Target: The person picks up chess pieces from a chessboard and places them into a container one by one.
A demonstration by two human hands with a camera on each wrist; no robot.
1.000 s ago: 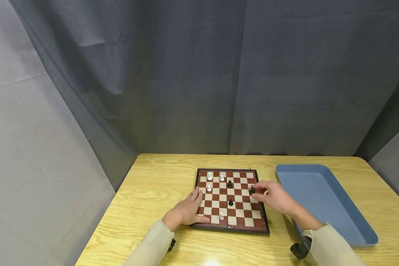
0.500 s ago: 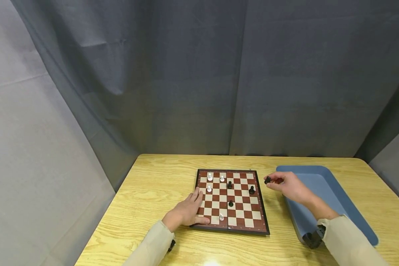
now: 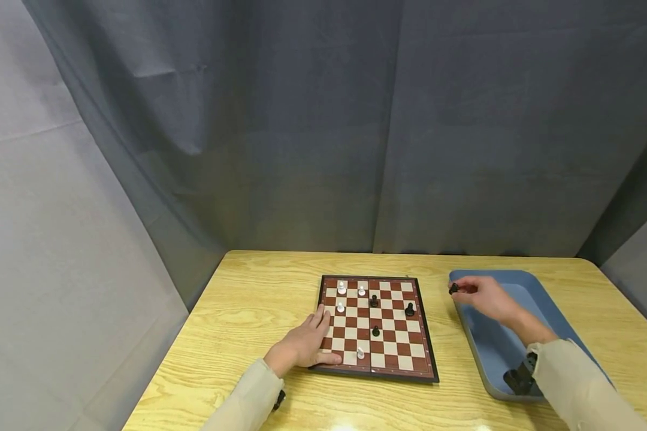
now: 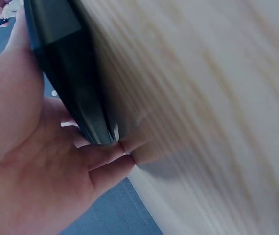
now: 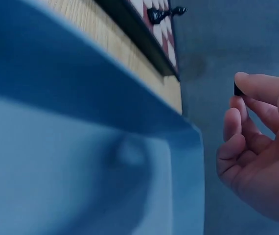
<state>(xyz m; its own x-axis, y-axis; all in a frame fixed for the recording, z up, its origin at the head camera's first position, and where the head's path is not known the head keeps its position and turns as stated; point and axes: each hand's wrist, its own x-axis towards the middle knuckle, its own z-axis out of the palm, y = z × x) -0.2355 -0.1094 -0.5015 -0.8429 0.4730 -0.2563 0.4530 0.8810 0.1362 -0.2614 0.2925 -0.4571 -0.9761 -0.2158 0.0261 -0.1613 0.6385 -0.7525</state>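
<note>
My left hand (image 3: 303,343) rests on the left edge of the chessboard (image 3: 388,362) with its fingers stretched out. In the left wrist view, its fingers lie along the board's black side (image 4: 68,66). Between the thumb and fingers of my right hand (image 3: 487,298) is a small black chess piece (image 3: 453,288), held over the far left rim of the blue tray (image 3: 471,353). Only a dark bit of that piece shows in the right wrist view; the fingers cover the rest. Three black pieces stand on the board, one (image 3: 410,310) near its right side. Several white pieces, among them one (image 3: 342,288) at the far corner, occupy the left half.
Board and tray sit side by side on a yellow wood-grain table (image 3: 248,293), a strip of tabletop between them. Grey curtains (image 3: 313,149) hang behind the table and at both sides. The tray has raised walls.
My right hand has lifted away from the board's right side with the black chess piece, moving right to the tray's rim. The left hand has stayed in place on the board.
</note>
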